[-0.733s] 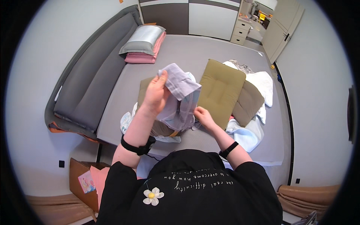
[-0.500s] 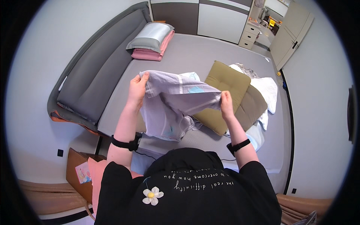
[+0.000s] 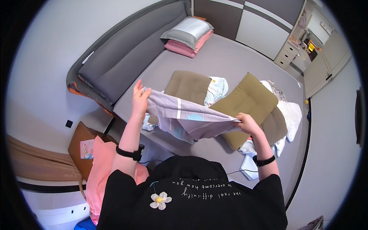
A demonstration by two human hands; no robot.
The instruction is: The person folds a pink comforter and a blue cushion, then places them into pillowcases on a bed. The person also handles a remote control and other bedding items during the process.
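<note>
A grey-lilac patterned cloth [image 3: 191,119], with white stripes and pale blue patches, is stretched between my hands above the near part of the bed. My left hand [image 3: 140,99] grips its left corner between thumb and fingers. At the other end, my right hand [image 3: 247,123] is closed on the right corner. The cloth's lower part hangs in loose folds. Behind it lies a brown-grey cushion [image 3: 188,86], partly hidden by the cloth. An olive cushion [image 3: 249,105] lies close to my right hand, overlapping another brownish cushion [image 3: 274,124].
The bed [image 3: 226,57] has a dark grey padded headboard [image 3: 134,46] on the left. A grey pillow [image 3: 188,30] rests on folded pink bedding [image 3: 188,48]. White bedding [image 3: 289,115] and a patterned cloth [image 3: 217,89] lie by the cushions. A brown cabinet [image 3: 78,143] stands at lower left.
My view has turned, so the bed and cushions appear shifted right. The cloth is pulled tauter and lower, uncovering the brown-grey cushion behind it. Both hands keep their hold.
</note>
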